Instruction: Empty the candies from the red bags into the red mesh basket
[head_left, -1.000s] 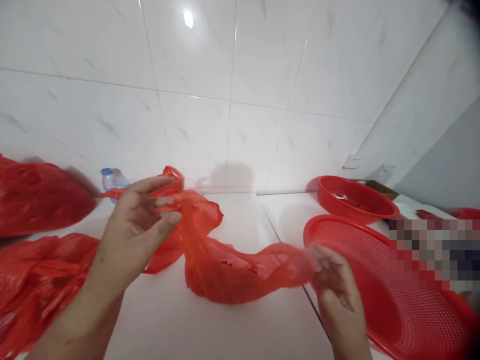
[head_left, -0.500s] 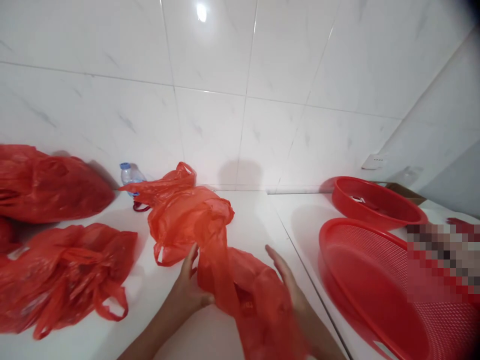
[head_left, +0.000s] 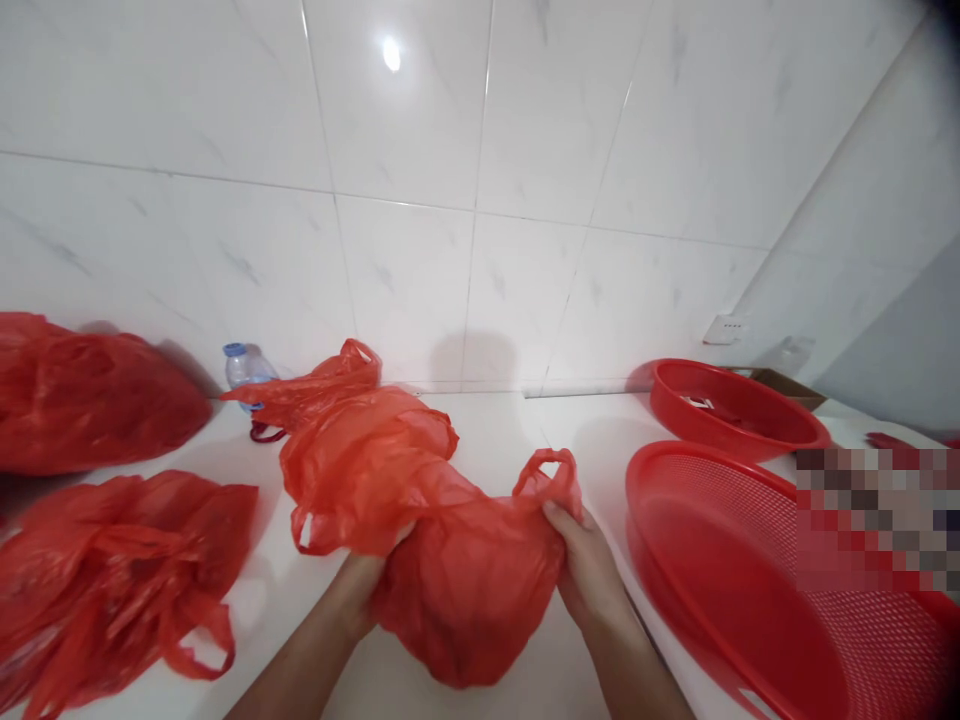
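Note:
A full-looking red plastic bag [head_left: 472, 590] hangs between my two hands over the white table. My left hand [head_left: 367, 590] grips its left side, with the fingers partly hidden under the film. On the right, my right hand [head_left: 585, 560] pinches the bag's edge just below an upright handle loop, thumb on top. What the bag contains cannot be made out. Behind and to the left, touching it, lies a crumpled orange-red bag [head_left: 360, 440] on the table.
More red bags lie at the left, one in front [head_left: 135, 580] and a bulky one behind [head_left: 90, 400]. A plastic bottle [head_left: 244, 370] stands by the wall. To the right are a red mesh basket [head_left: 735, 580], a round red tub [head_left: 735, 405] and a pixelated patch.
Both hands, previously spread apart around the loose, blurred bag, have closed on its sides. The bag now hangs rounded, its handle loop up at the right. The view has shifted slightly.

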